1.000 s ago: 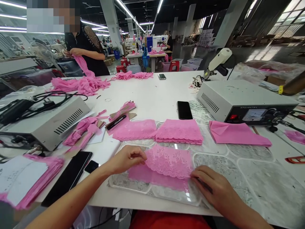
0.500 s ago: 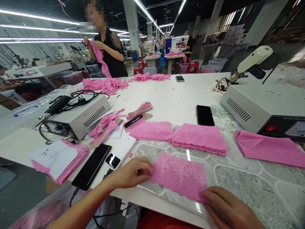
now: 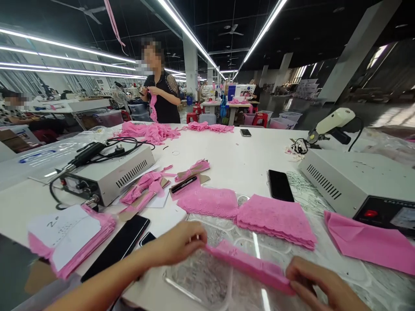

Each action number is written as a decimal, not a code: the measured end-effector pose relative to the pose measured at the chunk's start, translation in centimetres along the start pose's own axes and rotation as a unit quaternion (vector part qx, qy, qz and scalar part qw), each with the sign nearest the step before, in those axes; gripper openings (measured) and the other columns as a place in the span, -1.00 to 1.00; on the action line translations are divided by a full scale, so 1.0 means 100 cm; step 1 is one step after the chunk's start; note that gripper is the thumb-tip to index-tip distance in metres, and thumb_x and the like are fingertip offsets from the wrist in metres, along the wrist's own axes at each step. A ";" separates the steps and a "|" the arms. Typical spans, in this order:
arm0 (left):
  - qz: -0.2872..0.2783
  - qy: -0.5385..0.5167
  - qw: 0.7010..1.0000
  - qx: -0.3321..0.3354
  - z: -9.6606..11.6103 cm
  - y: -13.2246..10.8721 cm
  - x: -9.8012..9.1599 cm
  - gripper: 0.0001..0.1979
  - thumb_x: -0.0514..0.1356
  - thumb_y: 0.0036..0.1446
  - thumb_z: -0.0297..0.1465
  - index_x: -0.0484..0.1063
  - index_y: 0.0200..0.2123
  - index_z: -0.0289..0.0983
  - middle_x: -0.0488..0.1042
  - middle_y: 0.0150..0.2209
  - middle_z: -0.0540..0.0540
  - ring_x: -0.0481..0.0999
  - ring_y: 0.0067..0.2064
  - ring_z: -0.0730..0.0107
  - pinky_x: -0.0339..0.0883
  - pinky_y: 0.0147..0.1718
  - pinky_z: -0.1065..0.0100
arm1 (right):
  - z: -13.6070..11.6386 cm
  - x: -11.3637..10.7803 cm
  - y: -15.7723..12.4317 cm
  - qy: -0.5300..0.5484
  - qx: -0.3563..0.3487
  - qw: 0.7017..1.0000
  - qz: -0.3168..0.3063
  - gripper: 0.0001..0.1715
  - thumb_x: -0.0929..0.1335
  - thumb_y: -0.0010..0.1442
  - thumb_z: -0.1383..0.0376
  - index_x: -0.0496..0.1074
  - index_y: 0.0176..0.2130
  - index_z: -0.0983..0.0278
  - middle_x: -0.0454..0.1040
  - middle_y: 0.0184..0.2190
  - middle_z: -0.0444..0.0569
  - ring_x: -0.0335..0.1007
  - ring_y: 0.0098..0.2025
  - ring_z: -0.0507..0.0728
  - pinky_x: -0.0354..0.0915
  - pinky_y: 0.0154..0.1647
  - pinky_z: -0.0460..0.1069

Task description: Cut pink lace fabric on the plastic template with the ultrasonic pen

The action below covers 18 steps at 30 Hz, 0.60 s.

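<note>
A pink lace piece [image 3: 249, 263] stretches between my two hands, folded into a narrow strip just above the clear-covered work surface [image 3: 207, 283]. My left hand [image 3: 186, 242] pinches its left end between thumb and fingers. At the right end, my right hand [image 3: 316, 278] has its fingers closed on the lower corner. Just beyond lie two stacks of scallop-edged pink lace, a left stack [image 3: 210, 201] and a thicker right stack [image 3: 275, 220]. Off to the right rests a folded plain pink fabric [image 3: 369, 244].
Grey control boxes stand left [image 3: 110, 172] and right [image 3: 356, 181]. A phone [image 3: 280, 185], a black marker [image 3: 183, 185] and tied pink bundles [image 3: 142, 188] lie on the table. A paper-topped fabric stack [image 3: 71, 233] sits at left. Across the table a person [image 3: 162, 97] holds pink fabric.
The lace piece lay spread flat with its pattern showing; now it is lifted and folded into a narrow strip. My view has tilted upward.
</note>
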<state>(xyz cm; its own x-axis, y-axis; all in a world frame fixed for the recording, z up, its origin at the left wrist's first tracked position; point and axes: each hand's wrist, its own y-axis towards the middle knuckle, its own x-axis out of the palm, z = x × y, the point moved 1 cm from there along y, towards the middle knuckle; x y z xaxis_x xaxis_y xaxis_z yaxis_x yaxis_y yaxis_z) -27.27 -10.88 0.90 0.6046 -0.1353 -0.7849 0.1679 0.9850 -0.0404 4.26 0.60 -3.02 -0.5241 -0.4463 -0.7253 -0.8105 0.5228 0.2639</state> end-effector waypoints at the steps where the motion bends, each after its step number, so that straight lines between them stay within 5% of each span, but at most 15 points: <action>1: 0.013 -0.004 1.000 -0.009 -0.004 0.011 -0.012 -0.89 0.10 0.17 -0.50 0.42 -0.36 -0.25 0.45 -0.44 0.04 0.44 -0.39 0.46 0.27 -0.39 0.50 | 0.001 -0.008 0.016 0.003 0.015 1.000 0.010 -0.64 0.23 0.33 0.16 0.36 -0.47 0.19 0.40 -0.59 -0.15 0.35 -0.58 0.03 0.29 -0.61 -0.14; 5: 0.064 -0.001 0.998 -0.026 -0.029 0.055 -0.064 -0.85 0.08 0.20 -0.39 0.39 -0.39 -0.27 0.43 -0.48 0.03 0.43 -0.44 0.45 0.26 -0.44 0.49 | 0.007 -0.035 0.095 0.003 0.012 0.999 0.046 -0.60 0.25 0.28 0.13 0.31 -0.53 0.23 0.33 -0.63 -0.16 0.24 -0.60 0.03 0.18 -0.63 -0.11; 9: 0.149 0.039 0.988 -0.031 -0.054 0.076 -0.099 -0.81 0.06 0.22 -0.31 0.41 -0.32 -0.27 0.50 -0.26 -0.06 0.43 -0.25 0.35 0.27 -0.29 0.43 | 0.012 -0.040 0.163 -0.032 -0.014 0.993 0.110 -0.78 0.28 0.23 0.25 0.38 -0.44 0.23 0.38 -0.51 -0.12 0.27 -0.48 0.05 0.25 -0.43 -0.05; 13: 0.133 0.079 0.988 -0.011 -0.077 0.063 -0.091 -0.81 0.05 0.18 -0.36 0.40 -0.41 -0.27 0.49 -0.29 -0.07 0.43 -0.27 0.34 0.29 -0.25 0.39 | 0.018 -0.007 0.185 -0.044 -0.050 0.994 0.091 -0.81 0.27 0.18 0.41 0.43 -0.41 0.24 0.44 -0.39 -0.06 0.35 -0.37 0.08 0.30 -0.27 0.01; 18: 0.083 0.115 0.989 0.032 -0.089 0.045 -0.063 -0.84 0.07 0.15 -0.45 0.44 -0.40 -0.26 0.49 -0.21 -0.11 0.47 -0.20 0.30 0.35 -0.14 0.31 | 0.032 0.024 0.163 -0.027 -0.040 0.996 0.074 -0.84 0.33 0.10 0.45 0.49 -0.37 0.22 0.52 -0.30 -0.01 0.44 -0.21 0.15 0.37 -0.12 0.07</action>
<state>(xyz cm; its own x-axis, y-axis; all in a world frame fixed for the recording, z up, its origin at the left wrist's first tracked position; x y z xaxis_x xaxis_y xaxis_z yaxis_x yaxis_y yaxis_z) -37.22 -4.69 0.20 0.4361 0.0640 -0.8976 0.1343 0.9817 0.1352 -9.38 10.36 -2.50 -0.6271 -0.3276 -0.7067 -0.7441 0.5202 0.4191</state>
